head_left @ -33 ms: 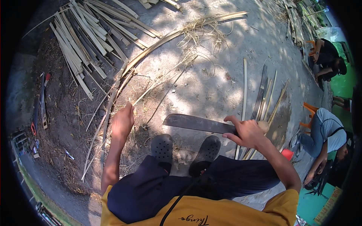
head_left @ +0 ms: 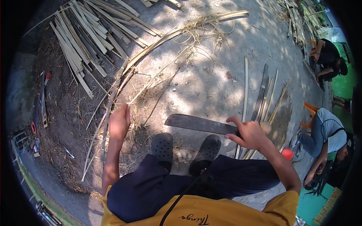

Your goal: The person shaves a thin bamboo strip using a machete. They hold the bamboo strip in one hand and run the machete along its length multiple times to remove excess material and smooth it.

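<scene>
My left hand (head_left: 119,123) is closed around the near end of a thin pale bamboo strip (head_left: 142,89), which slants away to the upper right over loose shavings. My right hand (head_left: 250,134) grips the handle of a machete (head_left: 201,124). Its broad dark blade points left, above my dark clogs (head_left: 162,146), and stays apart from the strip. Beyond my left hand, a long curved bamboo length (head_left: 151,49) arcs across the ground, with a tangle of curly shavings (head_left: 205,30) near its far end.
A heap of split bamboo slats (head_left: 88,34) lies at the far left. More slats (head_left: 260,94) rest on the ground to the right. A hand saw (head_left: 43,101) lies at the left. Two people sit at the right, near orange chairs (head_left: 310,115).
My left hand has shifted slightly to the left, drawing the bamboo strip with it. The machete and my right hand have moved a touch to the right.
</scene>
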Demonstrator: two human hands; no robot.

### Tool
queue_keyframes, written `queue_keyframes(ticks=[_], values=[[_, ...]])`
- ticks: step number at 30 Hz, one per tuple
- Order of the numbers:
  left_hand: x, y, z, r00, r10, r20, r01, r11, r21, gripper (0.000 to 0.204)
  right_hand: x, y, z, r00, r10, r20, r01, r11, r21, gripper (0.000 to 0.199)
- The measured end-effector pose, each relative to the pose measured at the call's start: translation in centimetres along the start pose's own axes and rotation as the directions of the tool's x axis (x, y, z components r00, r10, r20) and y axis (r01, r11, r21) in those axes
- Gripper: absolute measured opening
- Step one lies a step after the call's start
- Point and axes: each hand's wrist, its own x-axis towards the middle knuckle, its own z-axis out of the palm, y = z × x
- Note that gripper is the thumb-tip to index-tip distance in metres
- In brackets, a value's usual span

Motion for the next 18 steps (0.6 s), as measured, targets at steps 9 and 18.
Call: queue_keyframes(ticks=[9, 18], values=[[-0.1, -7.3, -6.9, 0.909, -0.082, -0.409, 0.170, 0.968, 0.183, 0.013, -0.9, 0.4, -0.1, 0.997, 0.069, -0.037, -0.071, 0.996, -0.049, 0.056], [3.4, -9.0, -13.6, 0.815, -0.185, -0.549, 0.382, 0.884, 0.269, 0.029, -1.9, 0.0, -0.5, 0.994, 0.090, -0.068, -0.093, 0.995, -0.035, 0.059]])
